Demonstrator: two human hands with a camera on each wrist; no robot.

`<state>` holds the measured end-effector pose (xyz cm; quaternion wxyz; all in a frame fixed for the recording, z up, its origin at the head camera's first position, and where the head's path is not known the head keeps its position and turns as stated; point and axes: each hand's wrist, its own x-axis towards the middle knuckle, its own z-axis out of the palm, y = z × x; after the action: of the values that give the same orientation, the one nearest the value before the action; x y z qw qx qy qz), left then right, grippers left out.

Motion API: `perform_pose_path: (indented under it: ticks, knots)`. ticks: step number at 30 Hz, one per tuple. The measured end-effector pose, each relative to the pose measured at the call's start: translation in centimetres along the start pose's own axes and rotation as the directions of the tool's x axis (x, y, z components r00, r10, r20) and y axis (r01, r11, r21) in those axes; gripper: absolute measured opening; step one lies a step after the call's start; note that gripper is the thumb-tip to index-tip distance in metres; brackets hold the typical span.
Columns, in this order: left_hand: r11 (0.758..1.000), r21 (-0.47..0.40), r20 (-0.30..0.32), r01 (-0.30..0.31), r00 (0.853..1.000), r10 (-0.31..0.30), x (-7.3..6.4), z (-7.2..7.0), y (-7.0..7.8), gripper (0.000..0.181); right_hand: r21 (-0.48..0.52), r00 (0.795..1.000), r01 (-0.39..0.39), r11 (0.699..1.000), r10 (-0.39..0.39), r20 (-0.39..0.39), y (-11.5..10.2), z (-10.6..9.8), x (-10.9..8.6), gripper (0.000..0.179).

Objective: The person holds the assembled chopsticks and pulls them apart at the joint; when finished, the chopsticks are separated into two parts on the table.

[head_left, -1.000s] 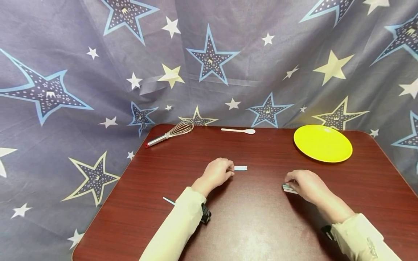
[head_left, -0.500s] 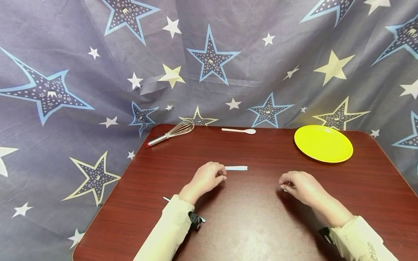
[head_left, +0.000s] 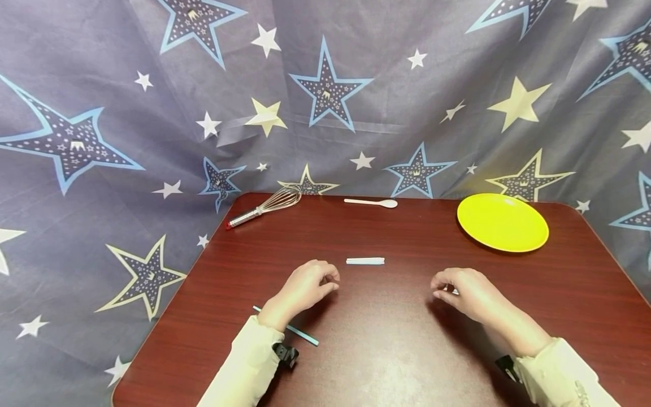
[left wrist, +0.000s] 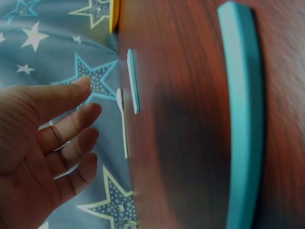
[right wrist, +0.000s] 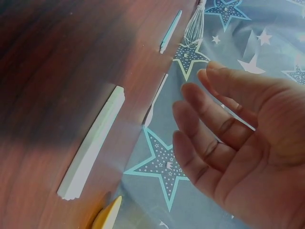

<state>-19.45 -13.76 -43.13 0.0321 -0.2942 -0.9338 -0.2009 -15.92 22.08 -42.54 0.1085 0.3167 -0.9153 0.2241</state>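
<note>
My left hand point(head_left: 307, 285) hovers over the left middle of the table, fingers loosely bent and holding nothing. Beneath its wrist lies a slim blue stick point(head_left: 303, 335), which looms large as a teal bar point(left wrist: 245, 114) in the left wrist view. A small white and light-blue bundle of sticks point(head_left: 365, 261) rests at the table's centre, just beyond the left fingertips. On the right, my other hand point(head_left: 468, 291) is held palm inward with relaxed, empty fingers. A pale bundle of sticks point(right wrist: 93, 148) lies below it, mostly hidden by the hand in the head view.
Along the back edge lie a wire whisk point(head_left: 269, 206) with a red-tipped handle and a white spoon point(head_left: 371, 203). A yellow plate point(head_left: 502, 222) sits at the back right. Behind the brown table point(head_left: 386, 350) hangs a star-patterned cloth point(head_left: 386, 79).
My left hand has drawn back from the white and light-blue sticks, leftward and nearer me, uncovering the blue stick. My right hand has shifted slightly left, its fingers off the pale sticks.
</note>
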Motion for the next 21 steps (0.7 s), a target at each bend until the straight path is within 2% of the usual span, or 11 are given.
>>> perform_pose_path:
  ticks: [5,11,21]
  knots:
    - [0.999,-0.030,-0.025,0.023,0.999,-0.024,-1.4,-0.6,-0.9,0.007,0.022,1.000,0.007,1.000,-0.007,0.007,-0.2,0.0,0.1,0.019]
    - [0.997,-0.062,-0.046,0.037,0.998,-0.040,-3.8,-1.0,-2.5,0.007,0.057,0.999,0.017,0.998,-0.020,0.046,-0.5,0.1,0.2,0.015]
    - [0.996,-0.083,-0.012,0.035,0.999,-0.036,-7.5,-1.5,-4.9,0.015,0.073,0.998,0.053,0.996,-0.056,0.038,-0.7,0.5,0.2,0.016]
